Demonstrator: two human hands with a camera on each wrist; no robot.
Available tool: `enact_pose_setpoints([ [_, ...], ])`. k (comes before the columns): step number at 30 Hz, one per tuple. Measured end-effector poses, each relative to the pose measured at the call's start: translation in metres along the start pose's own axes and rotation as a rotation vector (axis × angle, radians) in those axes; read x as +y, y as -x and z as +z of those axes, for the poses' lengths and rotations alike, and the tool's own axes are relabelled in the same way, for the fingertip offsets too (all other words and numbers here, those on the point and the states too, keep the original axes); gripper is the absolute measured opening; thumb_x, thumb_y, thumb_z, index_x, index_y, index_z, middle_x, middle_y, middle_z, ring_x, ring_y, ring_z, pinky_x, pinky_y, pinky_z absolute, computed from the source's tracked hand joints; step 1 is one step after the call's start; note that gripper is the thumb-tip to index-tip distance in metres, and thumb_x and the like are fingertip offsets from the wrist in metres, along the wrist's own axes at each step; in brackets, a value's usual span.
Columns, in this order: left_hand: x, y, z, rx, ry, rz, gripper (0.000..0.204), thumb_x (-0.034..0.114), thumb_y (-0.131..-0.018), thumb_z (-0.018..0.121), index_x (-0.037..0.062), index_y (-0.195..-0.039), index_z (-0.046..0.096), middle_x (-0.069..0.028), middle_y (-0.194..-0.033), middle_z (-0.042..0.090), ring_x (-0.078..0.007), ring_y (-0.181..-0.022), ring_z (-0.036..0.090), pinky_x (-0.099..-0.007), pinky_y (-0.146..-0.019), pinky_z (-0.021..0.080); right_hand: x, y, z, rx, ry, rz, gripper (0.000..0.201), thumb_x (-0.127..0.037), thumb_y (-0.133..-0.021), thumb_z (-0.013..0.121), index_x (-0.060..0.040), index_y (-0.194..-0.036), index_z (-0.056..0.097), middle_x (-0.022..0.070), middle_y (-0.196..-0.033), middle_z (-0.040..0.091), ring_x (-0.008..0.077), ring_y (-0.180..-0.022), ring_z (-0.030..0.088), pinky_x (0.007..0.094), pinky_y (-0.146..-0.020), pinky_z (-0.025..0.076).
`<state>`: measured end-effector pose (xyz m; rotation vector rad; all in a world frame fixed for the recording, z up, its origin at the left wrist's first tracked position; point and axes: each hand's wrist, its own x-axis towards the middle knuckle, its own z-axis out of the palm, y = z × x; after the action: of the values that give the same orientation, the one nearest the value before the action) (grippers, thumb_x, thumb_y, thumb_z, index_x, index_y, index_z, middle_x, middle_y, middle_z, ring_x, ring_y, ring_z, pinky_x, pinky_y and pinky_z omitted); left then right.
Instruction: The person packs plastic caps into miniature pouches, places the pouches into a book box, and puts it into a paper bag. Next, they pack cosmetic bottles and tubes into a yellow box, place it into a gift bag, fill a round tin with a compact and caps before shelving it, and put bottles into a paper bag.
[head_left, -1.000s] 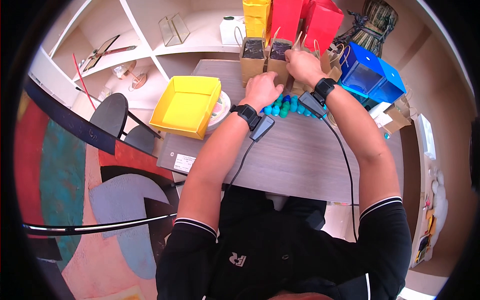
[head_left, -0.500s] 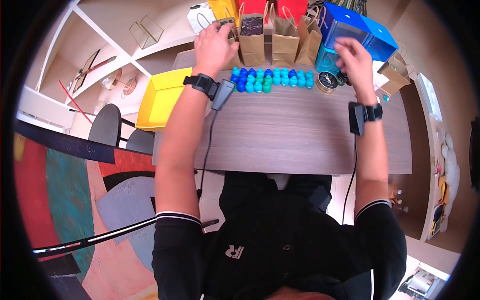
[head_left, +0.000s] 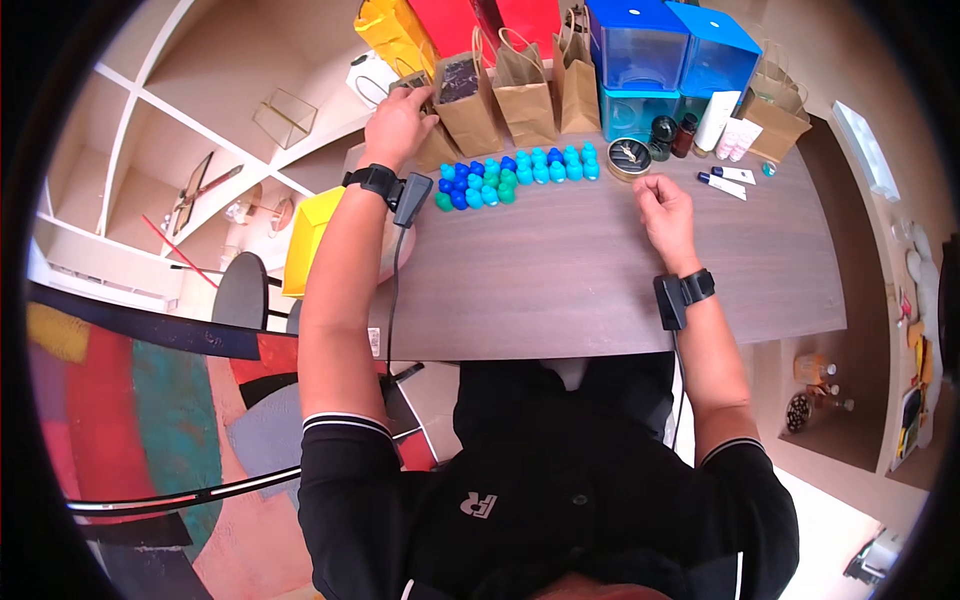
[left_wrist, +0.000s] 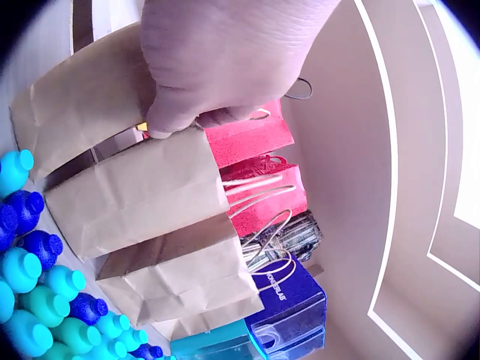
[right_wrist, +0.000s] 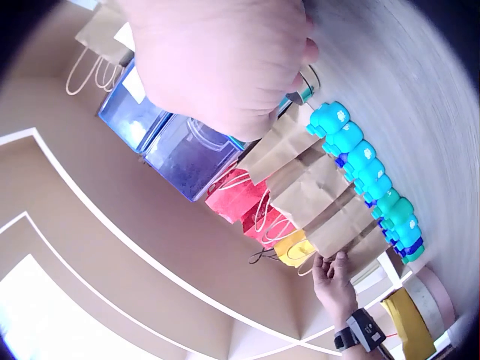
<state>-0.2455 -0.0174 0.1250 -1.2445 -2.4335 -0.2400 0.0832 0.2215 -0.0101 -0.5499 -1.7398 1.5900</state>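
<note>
Left hand (head_left: 398, 130) curls its fingers over a brown paper bag's (head_left: 437, 148) top; right hand (head_left: 667, 215), loosely curled, empty, hovers near a round tin (head_left: 629, 158), with a blue box (left_wrist: 291, 304) lettered "WONDERLAB" beyond.

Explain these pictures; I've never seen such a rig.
No machine here: a person works bare-handed, wearing a head camera and two wrist cameras. The wide picture looks down from the head; the other two look out from each wrist. On the table are brown paper bags, rows of small blue, turquoise and green bottles, a round tin and blue boxes. The left hand has its fingers at the bag tops; whether they grip one is unclear. The right hand is loosely curled near the tin, with nothing visible in it.
</note>
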Motion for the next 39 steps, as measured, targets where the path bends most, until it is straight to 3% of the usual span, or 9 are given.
enact_pose_setpoints([
  [5, 0.005, 0.005, -0.008, -0.066, -0.05, 0.114, 0.052, 0.022, -0.083, 0.075, 0.0221, -0.133, 0.061, -0.0114, -0.129, 0.061, -0.0331, -0.115, 0.061, -0.0429, -0.095, 0.053, 0.007, 0.0, 0.001, -0.05, 0.085, 0.056, 0.01, -0.01, -0.09, 0.064, -0.0022, -0.091, 0.071, -0.0031, -0.069, 0.06, 0.0058, -0.065, 0.052, 0.025, -0.061, 0.044],
  [12, -0.01, 0.003, -0.012, -0.136, -0.101, 0.197, 0.061, 0.01, -0.08, 0.072, 0.021, -0.138, 0.056, -0.0106, -0.128, 0.061, -0.0331, -0.12, 0.058, -0.0424, -0.102, 0.05, 0.003, -0.002, 0.001, -0.079, 0.166, 0.062, 0.013, -0.012, -0.09, 0.063, -0.002, -0.091, 0.071, -0.0006, -0.07, 0.063, 0.0069, -0.064, 0.054, 0.0263, -0.061, 0.045],
  [17, -0.014, 0.0, -0.001, -0.068, -0.03, 0.211, 0.041, 0.004, -0.08, 0.066, 0.0115, -0.119, 0.058, -0.012, -0.117, 0.063, -0.0348, -0.114, 0.059, -0.0432, -0.099, 0.049, 0.007, -0.003, 0.001, -0.094, 0.168, 0.05, 0.013, -0.011, -0.089, 0.063, -0.0029, -0.092, 0.072, -0.0003, -0.071, 0.064, 0.007, -0.064, 0.055, 0.0267, -0.06, 0.045],
  [20, -0.016, 0.0, 0.002, -0.022, -0.061, 0.221, 0.031, 0.003, -0.084, 0.057, 0.0103, -0.114, 0.06, -0.013, -0.117, 0.066, -0.0357, -0.107, 0.062, -0.0444, -0.095, 0.051, 0.011, -0.004, 0.0, -0.106, 0.154, 0.072, 0.012, -0.011, -0.09, 0.063, -0.003, -0.091, 0.071, -0.0005, -0.07, 0.064, 0.0067, -0.063, 0.054, 0.0264, -0.059, 0.045],
  [24, -0.023, -0.001, 0.001, -0.078, -0.057, 0.216, 0.032, 0.003, -0.084, 0.057, 0.0112, -0.115, 0.059, -0.0129, -0.116, 0.064, -0.0352, -0.11, 0.061, -0.0444, -0.095, 0.051, 0.013, -0.006, -0.001, -0.134, 0.174, 0.062, 0.012, -0.011, -0.091, 0.062, -0.0029, -0.091, 0.071, -0.0012, -0.07, 0.064, 0.0061, -0.063, 0.053, 0.026, -0.059, 0.044],
  [29, -0.018, 0.005, -0.011, -0.11, -0.04, 0.211, 0.044, 0.002, -0.082, 0.062, 0.0129, -0.124, 0.057, -0.0132, -0.118, 0.063, -0.0339, -0.115, 0.06, -0.0433, -0.098, 0.05, 0.015, -0.007, 0.0, -0.132, 0.171, 0.042, 0.012, -0.012, -0.092, 0.064, -0.0027, -0.093, 0.071, -0.0022, -0.07, 0.063, 0.0056, -0.063, 0.051, 0.0254, -0.059, 0.043],
  [32, -0.015, 0.008, -0.029, -0.116, -0.006, 0.173, 0.064, 0.004, -0.08, 0.07, 0.0159, -0.14, 0.05, -0.0138, -0.126, 0.062, -0.0347, -0.119, 0.058, -0.0438, -0.101, 0.049, 0.017, -0.008, -0.001, -0.134, 0.162, 0.04, 0.012, -0.013, -0.092, 0.064, -0.0027, -0.093, 0.071, -0.0025, -0.07, 0.062, 0.0055, -0.063, 0.051, 0.0251, -0.059, 0.042],
  [36, -0.043, 0.032, -0.07, 0.098, 0.109, 0.121, 0.071, 0.015, -0.083, 0.073, 0.0145, -0.148, 0.045, -0.0183, -0.131, 0.061, -0.0377, -0.124, 0.055, -0.0445, -0.107, 0.045, 0.015, -0.008, -0.001, -0.134, 0.142, 0.065, 0.013, -0.013, -0.092, 0.064, -0.0027, -0.094, 0.072, -0.0028, -0.07, 0.062, 0.0052, -0.064, 0.051, 0.0249, -0.06, 0.043],
  [39, -0.076, 0.072, -0.102, 0.232, 0.148, -0.091, 0.06, 0.023, -0.085, 0.075, 0.01, -0.141, 0.055, -0.0185, -0.135, 0.06, -0.0352, -0.128, 0.054, -0.0407, -0.11, 0.043, 0.018, -0.009, -0.002, -0.146, 0.184, 0.035, 0.014, -0.013, -0.092, 0.063, -0.0018, -0.094, 0.072, 0.0001, -0.072, 0.066, 0.0083, -0.067, 0.057, 0.0268, -0.063, 0.046],
])
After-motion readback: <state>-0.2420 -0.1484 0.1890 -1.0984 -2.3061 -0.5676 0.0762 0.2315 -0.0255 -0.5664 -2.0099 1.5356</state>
